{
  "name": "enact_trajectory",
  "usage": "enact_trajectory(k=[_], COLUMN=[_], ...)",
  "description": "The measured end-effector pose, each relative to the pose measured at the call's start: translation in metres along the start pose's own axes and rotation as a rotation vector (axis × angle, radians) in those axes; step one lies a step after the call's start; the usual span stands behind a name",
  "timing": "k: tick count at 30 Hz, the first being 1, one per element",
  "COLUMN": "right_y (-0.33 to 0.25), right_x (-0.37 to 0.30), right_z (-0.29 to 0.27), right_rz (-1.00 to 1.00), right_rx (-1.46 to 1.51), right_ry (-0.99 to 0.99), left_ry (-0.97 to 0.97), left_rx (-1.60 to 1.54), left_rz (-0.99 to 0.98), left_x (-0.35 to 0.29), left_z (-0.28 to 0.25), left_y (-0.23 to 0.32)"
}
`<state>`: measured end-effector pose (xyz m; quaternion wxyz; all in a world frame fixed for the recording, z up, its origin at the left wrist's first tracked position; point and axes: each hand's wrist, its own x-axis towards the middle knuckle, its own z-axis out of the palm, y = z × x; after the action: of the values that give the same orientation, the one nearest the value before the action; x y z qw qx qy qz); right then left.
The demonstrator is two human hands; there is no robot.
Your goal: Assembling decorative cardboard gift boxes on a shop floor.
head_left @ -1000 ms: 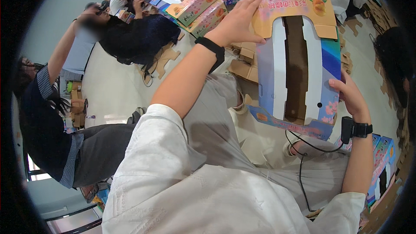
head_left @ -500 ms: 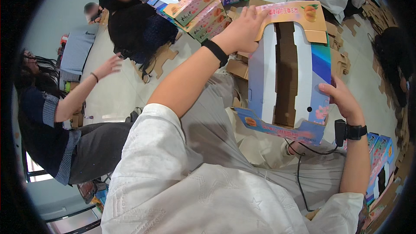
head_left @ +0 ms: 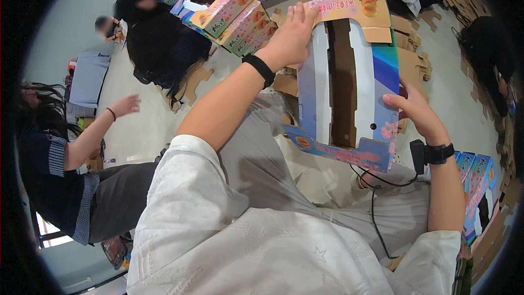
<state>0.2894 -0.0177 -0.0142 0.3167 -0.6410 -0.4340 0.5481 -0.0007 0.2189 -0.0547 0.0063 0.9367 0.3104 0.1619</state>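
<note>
Carton point(head_left: 364, 76) farther left than before (brown inside), in the grip of left hand point(head_left: 289, 40) and right hand point(head_left: 417, 111).

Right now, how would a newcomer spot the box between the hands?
From the white shirt at the bottom of the view, look up to the left hand and right hand. Between them is a blue-and-purple box with an orange far end and long dark slot. Unlike the stacked boxes at upper left, it is held in both hands.

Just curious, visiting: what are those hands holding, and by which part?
A colourful carton: left hand at its upper left corner, right hand on its right edge.
</note>
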Motion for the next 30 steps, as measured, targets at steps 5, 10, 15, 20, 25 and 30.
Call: enact_trajectory(k=[5, 10, 15, 20, 25, 30], right_y=[0.01, 0.026, 0.026, 0.021, 0.016, 0.014], right_x=[0.007, 0.015, 0.01, 0.008, 0.005, -0.005], right_z=[-0.008, -0.012, -0.011, -0.008, -0.022, -0.045], right_rz=[0.045, -0.157, -0.131, -0.113, -0.183, -0.187], right_rx=[-0.08, -0.074, -0.053, -0.042, 0.087, 0.128], right_ry=[0.02, 0.052, 0.041, 0.162, 0.184, 0.226], left_ry=[-0.043, -0.15, -0.059, 0.557, 0.226, -0.2], left_rx=[-0.155, -0.168, -0.159, -0.388, -0.871, -0.893], left_rz=[-0.042, -0.182, -0.113, -0.225, -0.693, -0.772], left_x=[-0.006, -0.008, -0.006, 0.004, -0.008, -0.021], left_z=[-0.015, -0.011, -0.005, -0.001, 0.0, 0.003], left_y=[-0.024, -0.042, -0.042, -0.064, -0.083, -0.073])
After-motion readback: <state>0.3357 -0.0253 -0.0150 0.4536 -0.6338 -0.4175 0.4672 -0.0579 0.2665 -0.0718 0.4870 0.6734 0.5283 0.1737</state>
